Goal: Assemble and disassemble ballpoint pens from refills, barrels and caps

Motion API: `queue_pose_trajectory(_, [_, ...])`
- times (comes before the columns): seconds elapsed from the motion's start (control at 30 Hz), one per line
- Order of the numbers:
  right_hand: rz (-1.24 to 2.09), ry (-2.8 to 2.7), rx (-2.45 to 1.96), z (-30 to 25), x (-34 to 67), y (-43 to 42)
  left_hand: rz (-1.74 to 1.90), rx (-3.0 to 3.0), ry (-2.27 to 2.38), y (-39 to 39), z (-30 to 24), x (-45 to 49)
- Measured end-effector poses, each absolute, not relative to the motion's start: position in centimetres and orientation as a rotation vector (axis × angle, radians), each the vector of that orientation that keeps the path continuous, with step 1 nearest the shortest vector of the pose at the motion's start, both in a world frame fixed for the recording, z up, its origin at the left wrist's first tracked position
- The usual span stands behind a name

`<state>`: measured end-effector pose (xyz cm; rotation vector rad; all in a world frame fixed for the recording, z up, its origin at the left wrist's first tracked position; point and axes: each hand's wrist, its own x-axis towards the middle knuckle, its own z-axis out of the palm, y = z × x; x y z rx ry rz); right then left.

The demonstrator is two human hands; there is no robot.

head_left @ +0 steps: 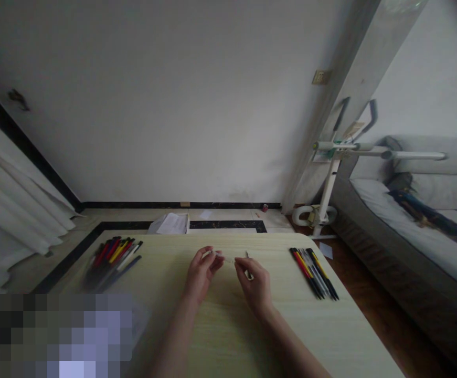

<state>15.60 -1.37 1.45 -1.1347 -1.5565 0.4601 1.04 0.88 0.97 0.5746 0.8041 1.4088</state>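
Note:
Over the middle of the table (pixel 220 320) both hands are close together. My left hand (pixel 201 269) pinches a small, pale, see-through pen part (pixel 219 254) that points toward the right. My right hand (pixel 256 283) is closed, thumb and finger pressed together beside the end of that part; a thin, light piece seems to be at its fingertips, too small to name. A dark, slim pen piece (pixel 247 254) shows just behind the right hand, partly hidden by it. Whether it lies on the table or is held, I cannot tell.
To the left is a heap of pens (pixel 120 252) in red, yellow, black and white, blurred at its near end. Several pens (pixel 312 273) lie side by side at the right edge. Beyond the table stand a box with papers (pixel 171 224), white exercise equipment (pixel 326 194) and a sofa (pixel 373 236).

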Motion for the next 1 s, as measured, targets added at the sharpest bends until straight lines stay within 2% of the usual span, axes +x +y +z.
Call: queue_pose_trajectory(1.0, [0.486, -1.606, -1.014, 2.5, 15.2, -2.4, 1.281, 0.589, 0.873, 0.7, 1.6, 1.1])
